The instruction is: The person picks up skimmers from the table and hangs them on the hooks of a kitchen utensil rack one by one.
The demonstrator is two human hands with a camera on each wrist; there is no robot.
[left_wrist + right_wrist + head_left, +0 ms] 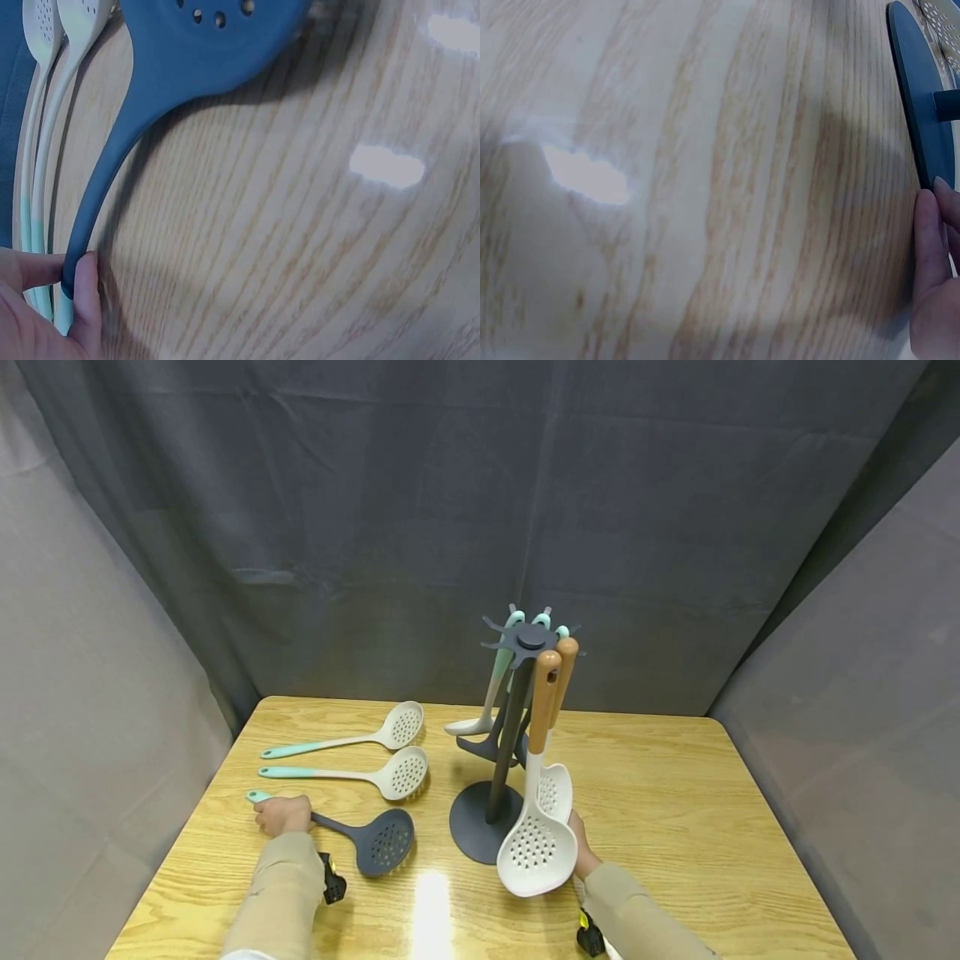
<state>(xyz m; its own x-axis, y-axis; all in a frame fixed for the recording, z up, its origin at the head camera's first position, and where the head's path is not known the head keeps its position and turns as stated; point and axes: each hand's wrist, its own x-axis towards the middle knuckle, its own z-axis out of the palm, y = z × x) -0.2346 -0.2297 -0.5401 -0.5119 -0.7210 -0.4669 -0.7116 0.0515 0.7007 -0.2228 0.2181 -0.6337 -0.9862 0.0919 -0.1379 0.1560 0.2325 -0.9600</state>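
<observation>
In the head view, my left hand [283, 815] holds the mint handle of a dark slotted skimmer [385, 843] lying at the table's left; the left wrist view shows thumb and finger [85, 292] pinching where mint meets the dark shaft [97, 184]. A dark stand [475, 825] stands upright, with several utensils hung around its top. My right hand [583, 850] is low beside it, partly behind a hanging white skimmer [537, 853] with a wooden handle. In the right wrist view, the right hand's fairly straight fingers [928, 232] touch the rim of the stand's round base [919, 112].
Two white slotted skimmers [405, 725] [405, 772] with mint handles lie behind the dark one, heads towards the stand. A second white skimmer [556, 789] hangs beside the front one. Grey cloth [420, 527] closes off the back and sides of the wooden table [675, 810].
</observation>
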